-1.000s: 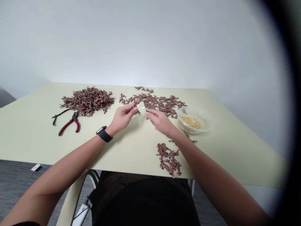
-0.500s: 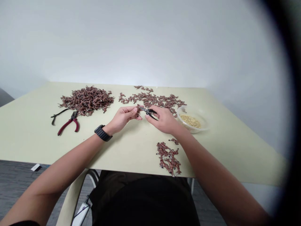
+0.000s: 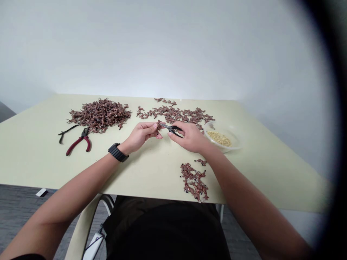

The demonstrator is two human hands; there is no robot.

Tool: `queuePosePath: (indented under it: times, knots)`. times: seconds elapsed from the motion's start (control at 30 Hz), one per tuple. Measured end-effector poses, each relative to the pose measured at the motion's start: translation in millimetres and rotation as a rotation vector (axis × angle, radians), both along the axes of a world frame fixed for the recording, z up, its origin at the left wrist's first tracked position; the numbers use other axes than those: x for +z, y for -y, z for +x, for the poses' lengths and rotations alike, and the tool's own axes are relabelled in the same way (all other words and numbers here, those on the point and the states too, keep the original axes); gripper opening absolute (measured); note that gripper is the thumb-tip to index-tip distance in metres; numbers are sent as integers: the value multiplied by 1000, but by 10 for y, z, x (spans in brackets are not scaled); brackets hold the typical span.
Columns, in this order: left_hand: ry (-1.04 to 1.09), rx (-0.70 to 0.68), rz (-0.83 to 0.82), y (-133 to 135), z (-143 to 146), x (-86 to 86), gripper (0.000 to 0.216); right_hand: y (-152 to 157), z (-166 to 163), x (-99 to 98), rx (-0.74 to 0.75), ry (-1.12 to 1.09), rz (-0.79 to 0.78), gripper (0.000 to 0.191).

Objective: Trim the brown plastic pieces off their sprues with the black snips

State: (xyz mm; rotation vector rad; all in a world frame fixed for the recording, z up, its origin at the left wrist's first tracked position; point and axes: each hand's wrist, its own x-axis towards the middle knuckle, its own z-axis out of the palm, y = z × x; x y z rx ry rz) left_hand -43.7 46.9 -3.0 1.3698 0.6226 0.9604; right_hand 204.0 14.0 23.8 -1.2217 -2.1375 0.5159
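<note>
My left hand [image 3: 141, 135] pinches a small brown animal figurine [image 3: 159, 127] between thumb and fingers, over the middle of the table. Black-handled pliers [image 3: 175, 130] are gripped in my right hand [image 3: 191, 137], their thin metal jaws pointing left and meeting the figurine. Whether the jaws are closed on a part of it is too small to tell. Just right of my right hand stands a clear plastic bowl [image 3: 235, 144] with small gold-coloured pieces [image 3: 219, 138] inside. A small group of brown figurines [image 3: 193, 180] lies by the front edge, below my right wrist.
A large heap of brown figurines [image 3: 101, 115] sits at the back left, and a flatter spread of them [image 3: 179, 115] lies behind my hands. Red-handled pliers [image 3: 78, 141] and a black-handled tool [image 3: 65, 133] rest before the heap on the pale table [image 3: 146, 177]. A wall [image 3: 162, 50] rises behind.
The pliers and both hands have stayed nearly in place. In the left hand, the figurine and fingers have shifted very slightly.
</note>
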Motion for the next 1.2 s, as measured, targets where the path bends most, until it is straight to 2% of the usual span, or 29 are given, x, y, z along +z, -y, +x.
queuePosePath:
  times: [0.3,0.37,0.43,0.5,0.63,0.67,0.73,0.8,0.93,1.0,1.1,1.2]
  knots:
    - [-19,-6,7,-8,-3,-19,35,14,-3,12,19,-36,-25,27]
    - [-48,0,51,5,-2,-10,37,16,-10,5,23,-61,-46,28]
    - [-117,32,163,9,-14,-4,38,20,-26,-4,32,-107,-91,29]
    - [-214,117,360,-7,-40,2,36,26,-47,-11,44,-185,-212,32]
    - [-368,239,813,-74,-101,38,34,42,-70,1,112,-449,-698,40]
    - [-386,241,877,-81,-105,53,36,46,-69,11,144,-507,-789,40]
    - [-378,268,892,-70,-90,82,36,53,-65,34,191,-569,-847,39]
    - [-324,296,759,-31,-52,101,32,59,-64,49,170,-543,-761,38]
    - [-158,156,343,33,5,96,37,60,-76,27,30,-273,-278,33]
    - [-82,84,197,32,5,84,37,49,-78,-8,-13,-137,-84,31]
    - [-21,44,70,11,-12,70,35,25,-64,-59,-35,-12,48,28]
    - [-5,32,20,-1,-23,63,32,8,-43,-79,-34,38,125,27]
